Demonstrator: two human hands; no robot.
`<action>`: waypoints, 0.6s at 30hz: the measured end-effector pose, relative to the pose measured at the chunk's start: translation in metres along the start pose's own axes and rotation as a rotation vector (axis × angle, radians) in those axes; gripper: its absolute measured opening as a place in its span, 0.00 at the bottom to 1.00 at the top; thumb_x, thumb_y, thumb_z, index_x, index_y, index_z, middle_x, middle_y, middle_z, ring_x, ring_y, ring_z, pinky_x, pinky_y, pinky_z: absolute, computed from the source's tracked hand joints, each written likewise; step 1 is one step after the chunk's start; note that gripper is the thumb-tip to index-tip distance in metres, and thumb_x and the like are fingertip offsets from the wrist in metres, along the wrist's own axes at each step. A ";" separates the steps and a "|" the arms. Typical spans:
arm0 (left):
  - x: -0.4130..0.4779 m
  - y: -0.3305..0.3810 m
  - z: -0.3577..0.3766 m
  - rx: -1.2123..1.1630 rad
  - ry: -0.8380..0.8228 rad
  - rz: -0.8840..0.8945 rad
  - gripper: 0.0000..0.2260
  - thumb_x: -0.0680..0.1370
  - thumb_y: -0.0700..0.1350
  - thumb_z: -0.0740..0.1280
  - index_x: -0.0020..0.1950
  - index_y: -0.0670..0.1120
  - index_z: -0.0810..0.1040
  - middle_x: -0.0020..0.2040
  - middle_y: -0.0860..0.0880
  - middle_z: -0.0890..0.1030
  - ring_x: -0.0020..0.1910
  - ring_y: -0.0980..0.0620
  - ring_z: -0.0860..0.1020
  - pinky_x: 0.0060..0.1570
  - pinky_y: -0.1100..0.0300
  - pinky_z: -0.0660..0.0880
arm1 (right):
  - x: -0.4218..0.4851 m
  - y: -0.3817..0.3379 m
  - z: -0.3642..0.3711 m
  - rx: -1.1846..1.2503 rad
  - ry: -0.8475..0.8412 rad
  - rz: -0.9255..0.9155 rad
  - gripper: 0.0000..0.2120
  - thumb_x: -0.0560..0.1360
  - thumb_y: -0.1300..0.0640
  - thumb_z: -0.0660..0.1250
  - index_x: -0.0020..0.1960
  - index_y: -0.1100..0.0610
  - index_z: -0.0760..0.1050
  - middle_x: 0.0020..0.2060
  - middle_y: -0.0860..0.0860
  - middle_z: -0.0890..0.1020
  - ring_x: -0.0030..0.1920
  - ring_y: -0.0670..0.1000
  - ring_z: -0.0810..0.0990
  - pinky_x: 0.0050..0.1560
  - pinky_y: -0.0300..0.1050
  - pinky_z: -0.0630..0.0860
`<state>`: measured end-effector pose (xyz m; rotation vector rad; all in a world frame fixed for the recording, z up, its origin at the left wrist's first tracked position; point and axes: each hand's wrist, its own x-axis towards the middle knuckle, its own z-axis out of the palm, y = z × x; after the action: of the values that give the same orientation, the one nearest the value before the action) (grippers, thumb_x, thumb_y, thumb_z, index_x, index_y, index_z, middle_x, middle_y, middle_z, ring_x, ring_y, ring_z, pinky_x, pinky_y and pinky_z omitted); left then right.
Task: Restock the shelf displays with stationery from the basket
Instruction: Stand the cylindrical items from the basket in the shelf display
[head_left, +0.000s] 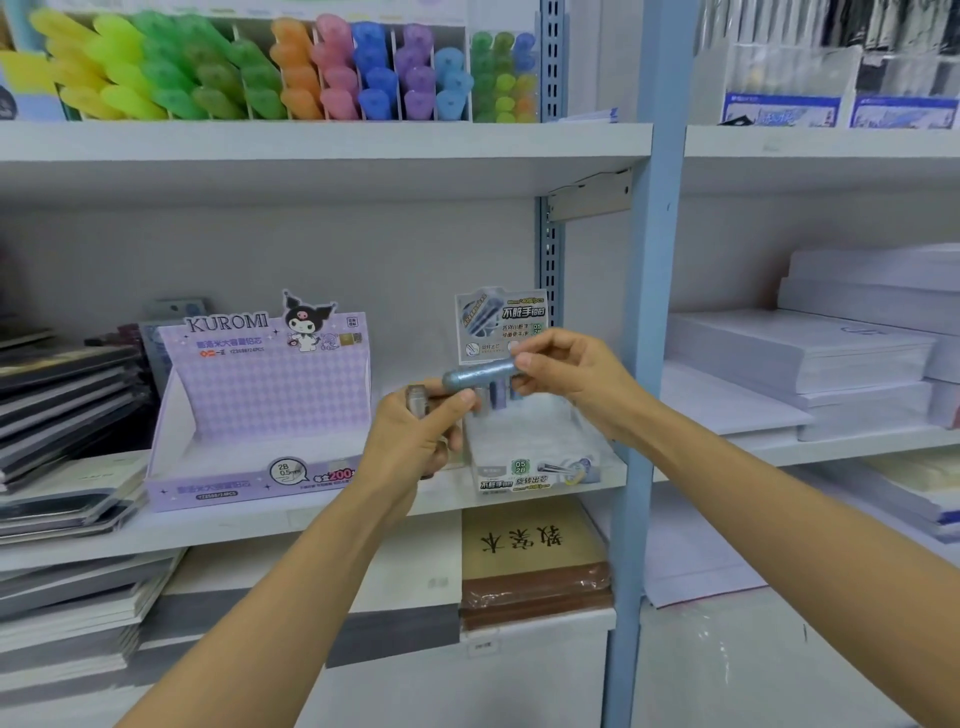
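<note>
My right hand pinches one end of a small blue-grey tube of pencil leads between thumb and fingertips, holding it level in the air just above the small white display box on the middle shelf. My left hand is curled shut around a few more tubes, their clear ends poking out above my fist, and its thumb reaches up to the near end of the blue-grey one.

The risk I see is a slip. I hold the tube by its tip only, and it looks smooth and rounded, so if I let go before it is down in the box it may roll off the shelf edge. My left hand is full too; loosening it to help could spill the spares. I could also put the tube in the wrong place, since the empty purple display box stands just beside the white one.

The tube is short, glittery and slightly see-through, with rounded ends. A few like it stand upright at the back of the white box. The basket is not in view.
</note>
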<state>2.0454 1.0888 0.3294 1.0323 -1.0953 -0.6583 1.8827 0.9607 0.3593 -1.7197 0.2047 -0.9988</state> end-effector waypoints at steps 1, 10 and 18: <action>0.000 0.001 0.000 -0.019 0.042 0.013 0.06 0.76 0.42 0.70 0.52 0.42 0.80 0.37 0.44 0.82 0.22 0.57 0.68 0.18 0.68 0.59 | -0.003 0.001 0.002 -0.001 -0.027 0.025 0.07 0.73 0.65 0.70 0.50 0.63 0.78 0.43 0.58 0.83 0.42 0.54 0.84 0.46 0.41 0.80; -0.005 0.009 0.010 0.059 0.106 0.064 0.06 0.75 0.45 0.72 0.50 0.46 0.81 0.27 0.51 0.79 0.20 0.58 0.71 0.19 0.69 0.62 | -0.011 -0.002 0.018 -0.183 -0.137 0.030 0.07 0.76 0.55 0.69 0.51 0.59 0.79 0.46 0.55 0.84 0.46 0.52 0.83 0.48 0.45 0.80; -0.006 0.010 0.019 0.204 0.004 0.072 0.08 0.76 0.44 0.71 0.51 0.41 0.81 0.35 0.50 0.81 0.26 0.55 0.74 0.23 0.69 0.65 | -0.002 -0.018 0.021 -0.420 -0.110 -0.114 0.10 0.77 0.58 0.67 0.57 0.54 0.81 0.52 0.54 0.83 0.53 0.54 0.80 0.53 0.45 0.77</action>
<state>2.0251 1.0920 0.3384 1.1616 -1.2083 -0.4931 1.8899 0.9844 0.3726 -2.1833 0.2613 -0.9883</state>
